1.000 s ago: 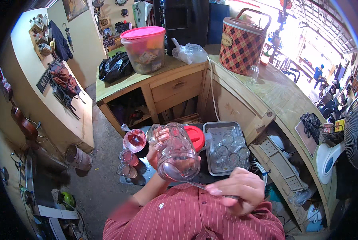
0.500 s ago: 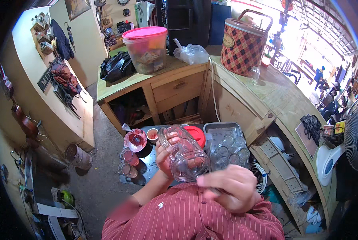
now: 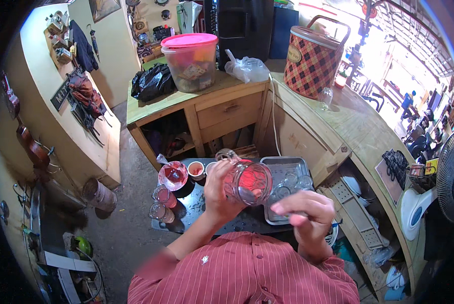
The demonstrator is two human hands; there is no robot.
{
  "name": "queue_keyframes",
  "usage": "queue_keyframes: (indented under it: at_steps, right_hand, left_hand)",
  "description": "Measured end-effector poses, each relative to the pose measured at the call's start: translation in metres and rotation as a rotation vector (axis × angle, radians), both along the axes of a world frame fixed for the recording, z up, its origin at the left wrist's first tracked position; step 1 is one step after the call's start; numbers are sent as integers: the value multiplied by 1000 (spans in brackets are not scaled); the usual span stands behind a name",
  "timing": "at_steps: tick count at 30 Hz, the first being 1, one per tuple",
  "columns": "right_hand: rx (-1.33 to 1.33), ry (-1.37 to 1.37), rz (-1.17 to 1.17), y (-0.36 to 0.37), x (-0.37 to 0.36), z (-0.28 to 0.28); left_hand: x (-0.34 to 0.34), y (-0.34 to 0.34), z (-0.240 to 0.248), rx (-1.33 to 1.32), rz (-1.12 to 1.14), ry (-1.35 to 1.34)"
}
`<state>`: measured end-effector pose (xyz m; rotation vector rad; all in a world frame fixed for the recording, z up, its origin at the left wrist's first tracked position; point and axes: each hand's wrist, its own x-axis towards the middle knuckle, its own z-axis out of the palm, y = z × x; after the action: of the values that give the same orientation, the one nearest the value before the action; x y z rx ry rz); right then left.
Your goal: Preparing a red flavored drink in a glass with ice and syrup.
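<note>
A large clear glass jar (image 3: 255, 190) is tilted in front of my chest, with my left hand (image 3: 218, 190) wrapped round its side. One round end points toward me; red shows through the glass. Just right of that end hovers my right hand (image 3: 310, 213), apart from the jar. Its fingers are loosely bent, thumb and forefinger separated, and nothing shows between them. Behind it, several small glass jars stand in a metal tray (image 3: 272, 218). Left of my left hand are two glasses of pink drink (image 3: 162, 213) and a bowl of red contents (image 3: 174, 175).
A low dark table (image 3: 186, 213) carries these things, with a cup (image 3: 196, 169) near the bowl. Beyond it is a wooden counter (image 3: 232, 109) with a pink-lidded tub (image 3: 191, 66) and a plaid cooler (image 3: 313, 63). A fan (image 3: 440, 187) stands at the right.
The jar has tipped further, its near end rising and swinging slightly right. My right hand has moved a little right, away from the jar.
</note>
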<state>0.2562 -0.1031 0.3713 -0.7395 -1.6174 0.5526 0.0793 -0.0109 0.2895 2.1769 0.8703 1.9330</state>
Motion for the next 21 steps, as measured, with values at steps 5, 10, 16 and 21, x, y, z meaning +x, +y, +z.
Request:
queue_keyframes:
  at_steps: [5,10,16,21]
  right_hand:
    - [230,-365,-181,28,5,6]
    - [183,-724,-363,33,8,17]
    - [236,-395,-391,26,24,34]
    - [-83,-229,-89,41,24,25]
  left_hand:
    - [4,-5,-2,-192,-173,47]
    - [8,-14,22,-482,-452,25]
    - [0,-7,-4,-791,-898,-197]
    - [-2,-5,-10,-999,-1282,-349]
